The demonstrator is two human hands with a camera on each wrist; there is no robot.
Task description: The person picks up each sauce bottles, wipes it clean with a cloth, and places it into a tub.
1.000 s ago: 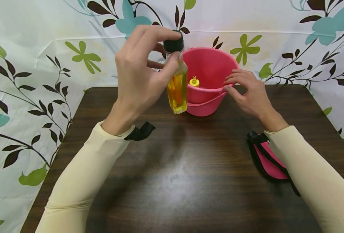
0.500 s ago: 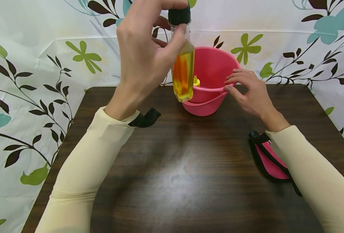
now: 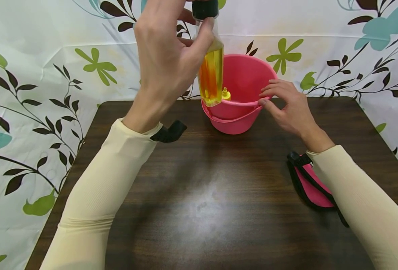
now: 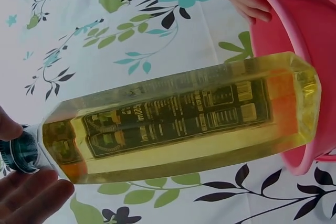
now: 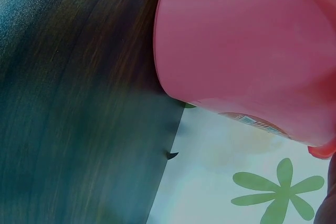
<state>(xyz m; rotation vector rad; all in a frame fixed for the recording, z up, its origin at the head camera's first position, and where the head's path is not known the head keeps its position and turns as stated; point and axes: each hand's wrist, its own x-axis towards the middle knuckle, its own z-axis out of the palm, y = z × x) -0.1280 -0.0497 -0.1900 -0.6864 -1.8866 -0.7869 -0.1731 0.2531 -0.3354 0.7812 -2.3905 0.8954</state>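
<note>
My left hand (image 3: 168,52) grips a clear bottle of yellow oil (image 3: 211,75) by its neck, just under the dark green cap (image 4: 23,153). The bottle hangs upright in the head view, its base overlapping the left rim of a pink bucket (image 3: 234,118). Dark label print shows through the oil in the left wrist view. My right hand (image 3: 286,107) holds the bucket's right rim, thumb outside and fingers over the edge. Inside the bucket a yellow nozzle top (image 3: 226,94) shows; whatever is below it is hidden by the wall.
A pink pouch with black trim (image 3: 315,187) lies on the dark wooden table (image 3: 199,225), partly under my right forearm. The bucket's handle (image 3: 219,119) hangs down its front. A floral cloth (image 3: 320,30) covers the wall behind the table.
My left hand has raised the bottle of oil and shifted it slightly right, to beside the bucket's left rim. My right hand and the bucket have stayed put.
</note>
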